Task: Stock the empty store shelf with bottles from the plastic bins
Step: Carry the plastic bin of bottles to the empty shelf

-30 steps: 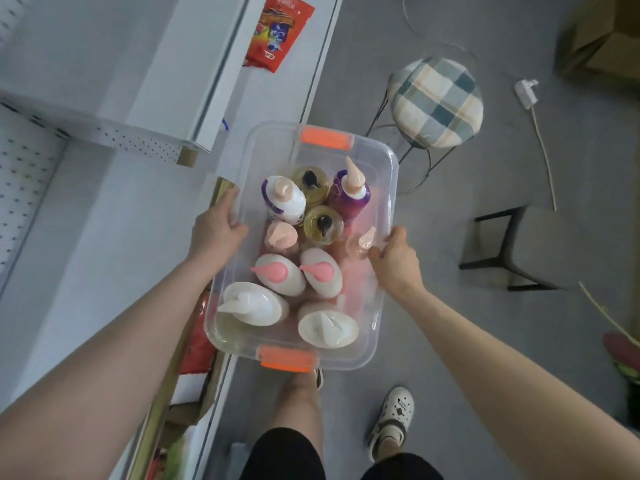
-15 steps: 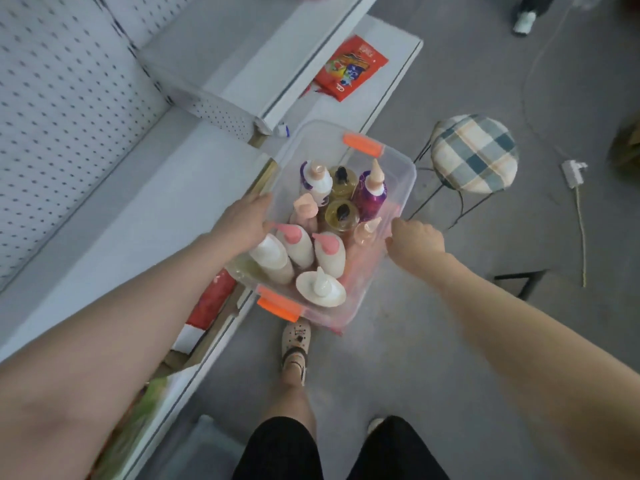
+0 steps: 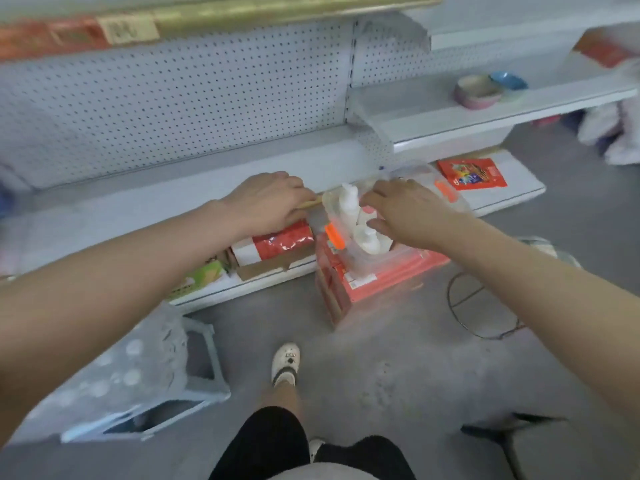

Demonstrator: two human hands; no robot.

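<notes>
motion-blurred clear plastic bin with orange latches [image 3: 358, 263] holding white squeeze bottles [image 3: 348, 199] | left hand [image 3: 266, 199] at rim, fingers hidden, grip unclear | right hand [image 3: 407, 211] curled gripping rim

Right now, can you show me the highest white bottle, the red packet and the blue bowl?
highest white bottle [image 3: 347, 206]: head view, its body.
red packet [image 3: 471, 174]: head view, its middle.
blue bowl [image 3: 509, 81]: head view, its inside.

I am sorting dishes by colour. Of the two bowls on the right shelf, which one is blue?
The blue bowl, the one farther right and partly behind its neighbour. The other bowl, on its left, has a pinkish-purple wall.
</notes>
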